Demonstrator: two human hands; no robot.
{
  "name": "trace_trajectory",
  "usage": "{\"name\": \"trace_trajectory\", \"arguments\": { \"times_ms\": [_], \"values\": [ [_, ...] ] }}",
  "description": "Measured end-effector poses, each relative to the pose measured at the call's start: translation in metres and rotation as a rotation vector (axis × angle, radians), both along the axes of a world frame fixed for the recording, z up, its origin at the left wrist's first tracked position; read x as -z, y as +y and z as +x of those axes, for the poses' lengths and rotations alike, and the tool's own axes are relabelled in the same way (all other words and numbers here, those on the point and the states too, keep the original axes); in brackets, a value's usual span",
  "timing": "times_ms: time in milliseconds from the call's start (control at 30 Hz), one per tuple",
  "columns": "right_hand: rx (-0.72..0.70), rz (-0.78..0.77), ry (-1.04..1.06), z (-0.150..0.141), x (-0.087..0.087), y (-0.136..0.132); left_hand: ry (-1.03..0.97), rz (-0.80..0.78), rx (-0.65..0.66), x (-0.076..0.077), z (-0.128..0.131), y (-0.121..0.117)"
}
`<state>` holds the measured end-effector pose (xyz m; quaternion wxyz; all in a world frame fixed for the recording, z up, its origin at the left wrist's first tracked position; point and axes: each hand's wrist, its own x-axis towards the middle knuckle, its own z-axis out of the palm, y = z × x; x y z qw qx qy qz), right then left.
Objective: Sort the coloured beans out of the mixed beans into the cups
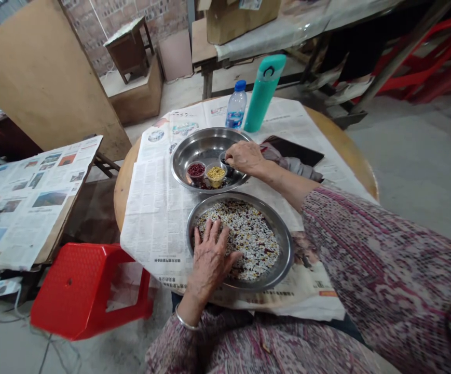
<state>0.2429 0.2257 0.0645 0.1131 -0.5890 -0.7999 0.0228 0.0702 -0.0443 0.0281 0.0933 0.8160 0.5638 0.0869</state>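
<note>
My left hand lies with fingers spread on a mix of white grains and dark and yellow beans in the near steel basin. Over the right side of the far steel basin, my right hand has its fingers drawn together at a small clear cup, which it partly covers. Whatever those fingers hold is hidden. Two more cups stand in that basin, one of red beans and one of yellow beans. Some loose dark beans lie on the bottom around them.
Newspaper covers the round table. Behind the far basin stand a plastic water bottle and a teal bottle. A dark flat object and grey cloth lie at right. A red stool stands at left.
</note>
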Motion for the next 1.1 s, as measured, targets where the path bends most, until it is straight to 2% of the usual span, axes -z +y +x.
{"name": "trace_trajectory", "arguments": {
  "times_ms": [200, 500, 633, 700, 800, 867, 1000, 1100],
  "values": [
    [0.01, -0.032, -0.017, -0.003, -0.004, -0.001, -0.015, -0.005, -0.013, 0.001, 0.0, -0.001],
    [-0.021, 0.005, -0.014, -0.003, 0.0, 0.0, -0.026, -0.001, -0.005, -0.002, 0.0, -0.001],
    [0.019, 0.054, 0.078, -0.002, -0.008, -0.015, -0.059, 0.016, -0.01, 0.001, -0.001, -0.001],
    [0.03, 0.103, 0.164, 0.001, -0.01, -0.035, -0.119, 0.037, -0.036, 0.004, -0.001, 0.0],
    [-0.04, 0.13, 0.276, 0.009, -0.006, -0.087, -0.296, 0.093, -0.107, 0.008, -0.002, 0.002],
    [-0.179, 0.095, 0.294, 0.011, 0.005, -0.131, -0.422, 0.134, -0.162, 0.01, -0.002, 0.002],
    [-0.554, 0.011, 0.216, -0.002, 0.041, -0.215, -0.571, 0.202, -0.234, 0.012, -0.002, 0.003],
    [-0.689, 0.011, 0.169, -0.021, 0.063, -0.248, -0.616, 0.25, -0.274, 0.014, -0.003, 0.004]
  ]
}}
